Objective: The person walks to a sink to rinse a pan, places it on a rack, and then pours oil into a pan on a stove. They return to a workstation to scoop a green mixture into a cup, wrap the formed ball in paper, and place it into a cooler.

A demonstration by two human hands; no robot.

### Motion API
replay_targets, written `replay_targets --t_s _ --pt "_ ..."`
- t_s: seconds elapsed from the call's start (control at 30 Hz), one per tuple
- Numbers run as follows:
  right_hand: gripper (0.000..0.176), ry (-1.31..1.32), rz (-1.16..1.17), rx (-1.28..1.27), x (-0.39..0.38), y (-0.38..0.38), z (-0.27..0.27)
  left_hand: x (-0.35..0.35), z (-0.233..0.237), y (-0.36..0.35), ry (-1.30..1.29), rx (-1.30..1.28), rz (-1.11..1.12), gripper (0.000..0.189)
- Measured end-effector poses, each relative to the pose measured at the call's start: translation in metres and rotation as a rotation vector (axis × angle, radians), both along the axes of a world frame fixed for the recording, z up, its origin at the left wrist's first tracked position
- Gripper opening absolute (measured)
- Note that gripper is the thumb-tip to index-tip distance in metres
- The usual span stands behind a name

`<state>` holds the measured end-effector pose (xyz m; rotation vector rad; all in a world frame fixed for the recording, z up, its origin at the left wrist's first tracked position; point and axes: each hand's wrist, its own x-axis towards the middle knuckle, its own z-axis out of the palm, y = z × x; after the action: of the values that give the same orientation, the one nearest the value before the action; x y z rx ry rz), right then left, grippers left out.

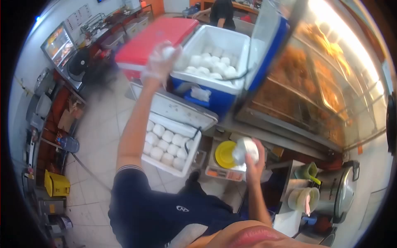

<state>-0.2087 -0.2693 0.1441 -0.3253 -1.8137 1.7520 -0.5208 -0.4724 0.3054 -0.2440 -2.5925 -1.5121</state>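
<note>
My left hand (159, 64), in a clear plastic glove, is raised over the edge between the red-lidded cooler (155, 35) and the open blue cooler (215, 84). A white rounded bundle (168, 51) shows at its fingers, a little blurred by motion. Lower right, my right hand (255, 163) grips a white, shiny wrapped ball (245, 151) above a yellow round plate-like item (225, 154). Similar white balls (215, 64) fill the bottom of the blue cooler. More white balls (163, 145) sit in rows in the white cooler (178, 171) below.
A lit glass display case (306, 78) of fried food stands at the right. A large metal pot (337, 190) and a green jug (306, 170) are at lower right. Another person (222, 14) stands at the back. A yellow bin (57, 183) is at left on the tiled floor.
</note>
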Motion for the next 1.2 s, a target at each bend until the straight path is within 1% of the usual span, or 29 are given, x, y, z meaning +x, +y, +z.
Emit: replay_targets --t_s 0.03,0.07,0.1,0.13,0.17,0.23,0.33,0.37,0.4,0.43,0.5,0.53,0.57,0.6,0.63,0.67,0.7,0.73,0.8,0.83,0.87,0.9,0.93,0.97,1.0,1.03,1.1,1.13,1.2 --pt "0.047 0.094 0.083 0.234 -0.06 -0.002 0.022 -0.039 0.011 -0.015 0.038 0.098 0.117 0.057" --pt "0.048 0.145 0.161 0.321 -0.117 -0.013 0.048 -0.099 -0.013 -0.039 0.256 -0.185 0.004 0.054" --pt "0.051 0.155 0.19 0.427 -0.173 -0.026 0.072 -0.158 -0.036 -0.062 0.548 -0.512 -0.042 0.053" --pt "0.051 0.29 0.157 0.523 -0.231 -0.044 0.09 -0.216 -0.059 -0.086 0.851 -0.75 -0.032 0.054" --pt "0.05 0.353 0.228 0.532 -0.288 -0.058 0.106 -0.232 -0.057 -0.091 0.852 -0.755 -0.014 0.054" --pt "0.05 0.464 0.124 0.752 -0.388 -0.09 0.117 -0.245 -0.053 -0.079 0.158 -0.532 0.297 0.052" --pt "0.051 0.405 0.123 0.944 -0.476 -0.117 0.089 -0.267 -0.079 -0.099 0.123 -0.333 0.358 0.052" --pt "0.051 0.368 0.082 1.064 -0.495 -0.119 0.073 -0.249 -0.073 -0.114 0.119 -0.325 0.39 0.052" --pt "0.052 0.339 0.043 1.178 -0.508 -0.125 0.069 -0.211 -0.066 -0.133 0.467 -0.352 0.422 0.049" --pt "0.053 0.215 0.142 0.963 -0.491 -0.128 0.092 -0.174 -0.069 -0.154 0.807 -0.39 0.445 0.046" --pt "0.047 0.557 0.05 0.87 -0.386 -0.123 0.145 -0.122 -0.091 -0.203 0.417 -0.184 0.38 0.037" --pt "0.041 0.627 -0.141 0.927 -0.33 -0.103 0.158 -0.106 -0.159 -0.24 0.509 -0.247 0.437 0.042" --pt "0.033 0.767 -0.381 1.023 -0.273 -0.087 0.186 -0.042 -0.17 -0.269 0.477 -0.748 0.454 0.043" --pt "0.036 0.737 -0.635 1.074 -0.238 -0.055 0.189 -0.023 -0.264 -0.319 0.301 -0.374 0.415 0.041" --pt "0.041 0.681 -0.884 1.115 -0.218 -0.02 0.191 0.048 -0.305 -0.344 0.23 -0.765 0.476 0.037" --pt "0.047 0.545 -0.97 1.16 -0.216 0.006 0.196 0.121 -0.24 -0.328 -0.471 -0.293 0.66 0.038" --pt "0.054 0.393 -1.048 1.2 -0.214 0.029 0.195 0.18 -0.297 -0.346 -0.463 -0.409 0.705 0.043" --pt "0.054 0.382 -1.019 1.193 -0.217 0.05 0.187 0.247 -0.355 -0.368 -0.449 -0.523 0.755 0.049" --pt "0.065 0.55 -0.73 1.065 -0.251 0.07 0.176 0.341 -0.383 -0.373 -0.437 -0.614 0.902 0.033" --pt "0.069 0.477 -0.853 1.15 -0.254 0.058 0.179 0.362 -0.388 -0.373 -0.464 -0.597 0.975 0.033" --pt "0.068 0.439 -0.983 1.354 -0.261 0.063 0.181 0.39 -0.393 -0.377 -0.504 -0.55 0.855 0.034" --pt "0.066 0.532 -1.055 1.478 -0.274 0.059 0.18 0.426 -0.398 -0.385 -0.549 -0.497 0.754 0.037" --pt "0.064 -0.477 -1.372 1.889 -0.261 0.008 0.193 0.436 -0.401 -0.39 -0.436 -0.426 0.864 0.031" --pt "0.062 0.215 -1.036 1.687 -0.292 0.039 0.178 0.425 -0.364 -0.389 -0.512 -0.183 1.023 0.025" --pt "0.058 0.422 -0.847 1.733 -0.298 0.019 0.176 0.424 -0.371 -0.403 -0.408 -0.211 1.025 0.02" --pt "0.058 0.449 -0.808 1.71 -0.302 0.005 0.167 0.407 -0.325 -0.404 -0.605 -0.103 1.043 0.02" --pt "0.058 0.204 -0.752 1.891 -0.308 -0.024 0.16 0.409 -0.317 -0.423 -0.472 -0.057 0.995 0.021" --pt "0.058 0.239 -0.73 1.892 -0.297 -0.054 0.166 0.415 -0.317 -0.431 -0.48 -0.042 1.025 0.021" --pt "0.056 -0.343 -0.708 1.924 -0.272 -0.109 0.168 0.432 -0.322 -0.455 -0.432 0.097 1.037 0.022"
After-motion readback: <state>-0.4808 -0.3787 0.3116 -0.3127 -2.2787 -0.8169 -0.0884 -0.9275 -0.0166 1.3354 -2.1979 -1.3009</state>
